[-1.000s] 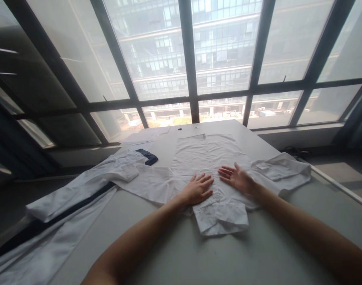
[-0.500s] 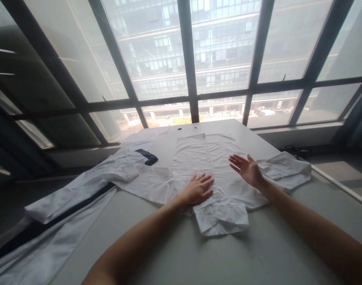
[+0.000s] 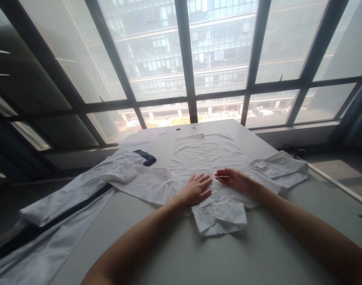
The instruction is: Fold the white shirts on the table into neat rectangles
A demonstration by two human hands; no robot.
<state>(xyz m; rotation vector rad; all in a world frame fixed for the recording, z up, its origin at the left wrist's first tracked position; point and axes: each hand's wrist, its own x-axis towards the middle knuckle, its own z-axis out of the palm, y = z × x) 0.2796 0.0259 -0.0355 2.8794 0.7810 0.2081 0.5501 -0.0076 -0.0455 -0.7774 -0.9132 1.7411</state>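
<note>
A white shirt (image 3: pixel 209 160) lies spread flat on the grey table (image 3: pixel 258 253), its collar end toward me and its sleeves out to both sides. My left hand (image 3: pixel 196 189) rests flat on the shirt's near middle, fingers stretched out. My right hand (image 3: pixel 235 180) lies just to its right on the same cloth, fingers extended and pointing left, nearly meeting the left fingertips. Neither hand holds anything.
A second white garment with a dark navy stripe (image 3: pixel 74 194) is draped over the table's left side and hangs off the edge. Large windows (image 3: pixel 186 59) stand behind the table's far edge. A floor strip runs at the right (image 3: pixel 338 184).
My right hand lifted and swung out to the right half a second ago, then came back down onto the shirt beside my left hand. The left hand stayed in place.
</note>
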